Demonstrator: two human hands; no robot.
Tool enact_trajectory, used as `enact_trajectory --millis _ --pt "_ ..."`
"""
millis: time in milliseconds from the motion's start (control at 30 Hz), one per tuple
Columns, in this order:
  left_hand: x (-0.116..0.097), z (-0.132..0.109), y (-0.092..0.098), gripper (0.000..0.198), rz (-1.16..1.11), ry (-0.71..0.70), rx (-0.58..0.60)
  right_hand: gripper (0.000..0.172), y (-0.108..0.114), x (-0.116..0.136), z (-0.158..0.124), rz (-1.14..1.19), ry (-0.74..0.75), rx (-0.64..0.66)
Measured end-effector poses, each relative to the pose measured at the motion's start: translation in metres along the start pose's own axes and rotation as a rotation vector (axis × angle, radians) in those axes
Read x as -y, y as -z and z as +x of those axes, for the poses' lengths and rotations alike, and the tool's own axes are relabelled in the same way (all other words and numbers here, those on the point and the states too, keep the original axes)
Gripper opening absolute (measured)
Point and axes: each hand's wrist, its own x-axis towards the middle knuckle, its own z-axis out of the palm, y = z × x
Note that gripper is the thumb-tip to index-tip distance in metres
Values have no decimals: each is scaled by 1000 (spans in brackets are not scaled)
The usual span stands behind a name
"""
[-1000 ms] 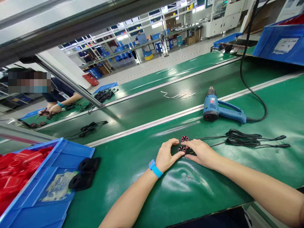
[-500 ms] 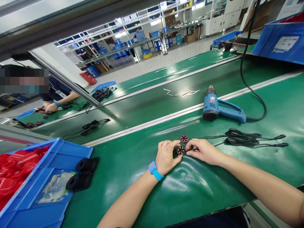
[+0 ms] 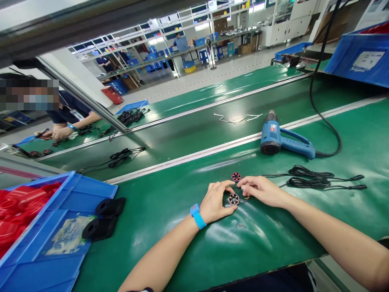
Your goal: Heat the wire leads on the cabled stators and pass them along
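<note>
A small round stator-like part (image 3: 234, 198) with copper-coloured windings lies on the green mat, its short wires running right. My left hand (image 3: 215, 199) curves around its left side, thumb and forefinger apart, with a visible gap to the part. Just above the wires is my right hand (image 3: 261, 190), its forefinger and thumb slightly parted and nothing visible between them; the curled fingers are partly hidden. Beyond the fingertips sits a second round part (image 3: 236, 177) with red-pink windings. Black cables (image 3: 313, 182) extend from behind my right hand to coiled bundles on the right.
A blue heat gun (image 3: 282, 140) lies behind the cables, its cord rising at the right. At left stand a blue bin (image 3: 65, 243) of red parts and two black pieces (image 3: 103, 219). A co-worker's hands (image 3: 60, 132) handle cables across the bench. Another blue bin (image 3: 361, 61) is at upper right.
My right fingers have let go of the wires by the copper-coloured part and lifted slightly. That part now lies a little nearer to me, and my left fingers have opened around it.
</note>
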Motion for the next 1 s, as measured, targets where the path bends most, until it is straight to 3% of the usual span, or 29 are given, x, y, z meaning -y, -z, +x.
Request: enact_trajectory --millis 67,133,233,300,433,567,667,900,1000 --pt "3 0 4 80 -54 18 42 28 6 1 -1 -152 116 -160" --pt "6 2 7 68 -110 48 14 23 11 1 -1 -306 228 -325" --pt "14 15 11 50 -101 96 -88 20 13 -3 4 -489 342 -420" --pt "19 28 12 58 -40 97 -100 29 13 -6 9 -562 341 -388" --pt "25 52 7 84 6 62 3 50 14 -5 18 -658 235 -268" --pt "25 59 -2 72 -33 66 -11 62 14 0 25 -738 175 -134" --pt "21 54 -2 67 25 67 -77 57 11 -2 30 -602 159 -141" --pt "12 45 8 67 231 -20 -150 18 12 -8 32 -411 175 -192" --pt "11 45 8 68 221 -71 -148 18 15 -4 27 -277 106 -140"
